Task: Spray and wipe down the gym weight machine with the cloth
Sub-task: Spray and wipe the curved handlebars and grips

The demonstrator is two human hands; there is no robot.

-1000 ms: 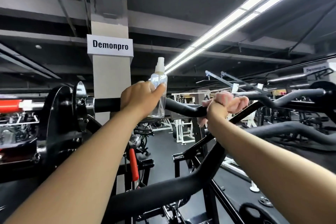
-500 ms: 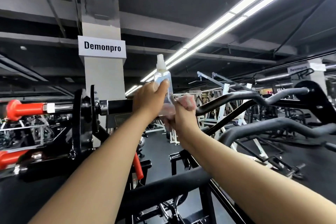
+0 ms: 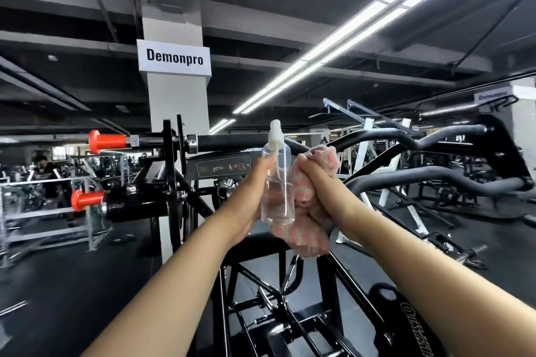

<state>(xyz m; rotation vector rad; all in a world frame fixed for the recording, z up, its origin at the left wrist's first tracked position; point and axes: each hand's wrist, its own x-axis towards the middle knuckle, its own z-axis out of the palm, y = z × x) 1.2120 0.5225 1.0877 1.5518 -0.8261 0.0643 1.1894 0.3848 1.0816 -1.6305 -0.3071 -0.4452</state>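
A dim gym hall is being lit by long strip lights (image 3: 345, 38) that are running across a dark ceiling, and a white pillar (image 3: 177, 101) is being marked by a sign (image 3: 174, 57) reading "Demonpro". The black floor (image 3: 72, 269) is being taken up by rows of machines, mostly black, with white frames (image 3: 385, 177) being seen further back on the right.

In the foreground the black weight machine (image 3: 232, 142) is being viewed from above its frame. Its padded horizontal bar is being crossed behind the hands, and two red end caps (image 3: 107, 140) are being shown on its rods at the left. Curved grey handles (image 3: 435, 177) are being seen to the right.

Both forearms are being held out in front, with the hands brought close together above the machine's frame. A clear spray bottle (image 3: 277, 182) with a white nozzle is being gripped upright by the left hand (image 3: 252, 197), the fingers being curled round its body and one fingertip being raised near the neck. A pink and white cloth (image 3: 307, 206) is being clutched in the right hand (image 3: 319, 182), bunched in the closed fingers, with its loose end being left hanging below the fist. The cloth is being held just beside the bottle, on its right; whether the two are touching cannot be told. Neither is being pressed against the machine.
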